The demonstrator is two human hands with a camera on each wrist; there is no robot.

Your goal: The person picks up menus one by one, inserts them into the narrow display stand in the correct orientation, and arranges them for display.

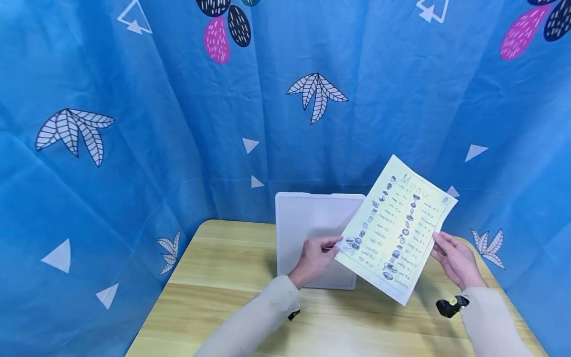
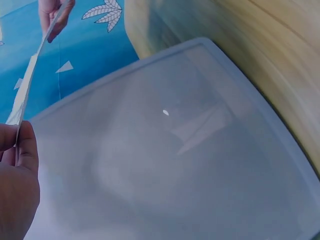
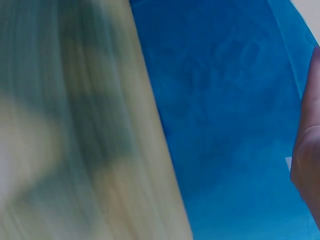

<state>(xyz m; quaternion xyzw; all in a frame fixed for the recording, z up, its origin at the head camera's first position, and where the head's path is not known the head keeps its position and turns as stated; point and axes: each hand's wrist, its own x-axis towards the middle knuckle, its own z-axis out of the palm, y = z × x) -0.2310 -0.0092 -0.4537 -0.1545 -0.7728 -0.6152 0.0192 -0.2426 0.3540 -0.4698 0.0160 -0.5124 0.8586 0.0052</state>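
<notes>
A pale yellow printed menu sheet [image 1: 396,228] is held up in the air above the wooden table [image 1: 223,277], tilted to the right. My left hand [image 1: 317,258] pinches its lower left edge, and my right hand [image 1: 452,258] holds its right edge. In the left wrist view the sheet [image 2: 31,75] shows edge-on, pinched by my left hand [image 2: 17,165], with my right hand [image 2: 52,15] at its far end. Behind and below the sheet lies a flat white plastic sleeve [image 1: 312,228] on the table, large in the left wrist view [image 2: 175,150]. The right wrist view shows only the side of my right hand [image 3: 307,160].
A blue patterned curtain [image 1: 134,124] closes in the table on the left, back and right. The table's edge [image 3: 150,150] runs beside the curtain in the blurred right wrist view. Bare wood lies to the left of the white sleeve and along the front.
</notes>
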